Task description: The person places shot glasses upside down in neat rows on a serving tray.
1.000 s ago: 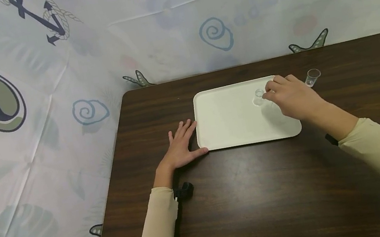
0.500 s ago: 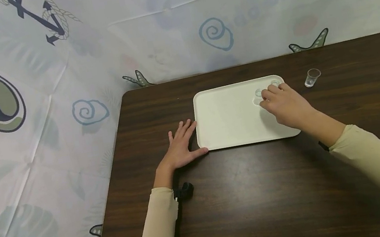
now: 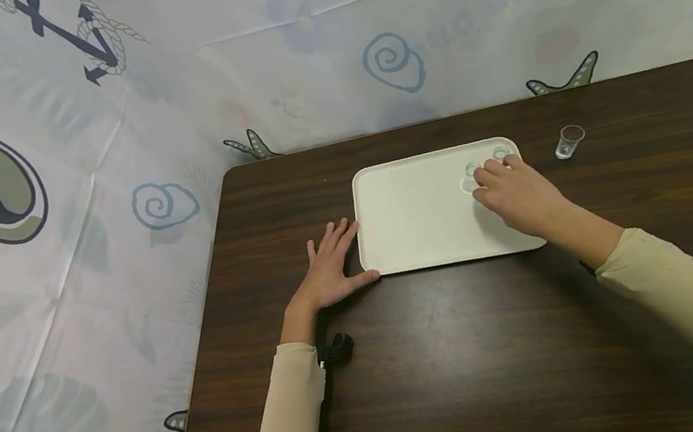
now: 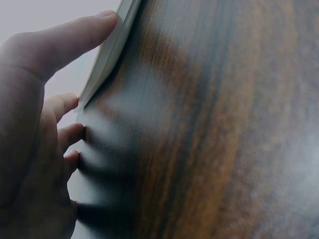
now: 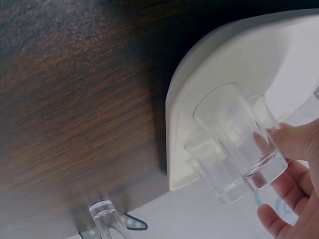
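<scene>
A white tray [image 3: 415, 212] lies on the dark wooden table [image 3: 478, 347]. Small clear glasses stand close together in its far right corner [image 5: 172, 149]. My right hand [image 3: 518, 195] reaches over that corner, its thumb and fingers pinching one clear glass [image 3: 473, 170] [image 5: 239, 134]. A second glass [image 3: 500, 153] stands just beyond the hand, right beside the first. My left hand [image 3: 328, 269] [image 4: 30, 124] lies flat on the table, with the thumb against the tray's near left edge [image 4: 112, 50].
One more small glass [image 3: 570, 140] [image 5: 102, 211] stands on the table, right of the tray. A printed cloth backdrop [image 3: 105, 172] hangs behind and to the left. The table's left edge is close to my left arm.
My right hand has slid a little left and toward me over the tray's corner, uncovering the second glass by the rim. The left hand has stayed put.
</scene>
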`<state>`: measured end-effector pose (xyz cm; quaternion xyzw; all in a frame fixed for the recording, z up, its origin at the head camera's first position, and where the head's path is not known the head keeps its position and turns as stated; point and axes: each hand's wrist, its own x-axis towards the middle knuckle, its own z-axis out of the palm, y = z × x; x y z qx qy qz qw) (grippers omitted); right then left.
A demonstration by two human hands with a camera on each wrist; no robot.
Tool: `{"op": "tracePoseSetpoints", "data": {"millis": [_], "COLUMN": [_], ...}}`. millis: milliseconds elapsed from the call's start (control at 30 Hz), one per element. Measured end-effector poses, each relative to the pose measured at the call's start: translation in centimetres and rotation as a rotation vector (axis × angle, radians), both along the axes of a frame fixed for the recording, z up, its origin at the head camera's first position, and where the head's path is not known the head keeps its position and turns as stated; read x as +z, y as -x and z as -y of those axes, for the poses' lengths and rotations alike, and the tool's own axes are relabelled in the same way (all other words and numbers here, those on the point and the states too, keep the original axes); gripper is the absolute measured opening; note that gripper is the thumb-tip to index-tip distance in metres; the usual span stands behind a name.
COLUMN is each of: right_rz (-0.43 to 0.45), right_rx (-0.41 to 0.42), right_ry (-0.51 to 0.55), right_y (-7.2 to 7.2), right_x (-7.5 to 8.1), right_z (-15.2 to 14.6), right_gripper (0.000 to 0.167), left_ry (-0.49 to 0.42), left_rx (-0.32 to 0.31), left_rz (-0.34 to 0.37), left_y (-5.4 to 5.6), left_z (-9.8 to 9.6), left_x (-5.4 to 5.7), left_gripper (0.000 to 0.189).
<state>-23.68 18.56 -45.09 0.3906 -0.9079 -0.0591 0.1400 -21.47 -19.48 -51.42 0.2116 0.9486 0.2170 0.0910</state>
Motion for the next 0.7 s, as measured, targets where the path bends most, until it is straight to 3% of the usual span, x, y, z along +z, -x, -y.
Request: {"op": "tracePoseSetpoints", "data": {"millis": [400, 700], "right_rz": [0.012, 0.006], "right_rx": [-0.009, 0.007], "right_ry": [0.007, 0.012], "right_y": [-0.08, -0.16], "right_x": [-0.23, -0.16], "right_z": [0.25, 0.09], "right_gripper": [0.010, 0.021], "left_ry": [0.008, 0.010], "left_rx": [-0.002, -0.003], "left_rz": [0.005, 0.002], "left_y": [0.04, 0.04], "left_z": [-0.04, -0.08], "left_x": [0.00, 0.07], "left_gripper": [0.098, 0.098]}}
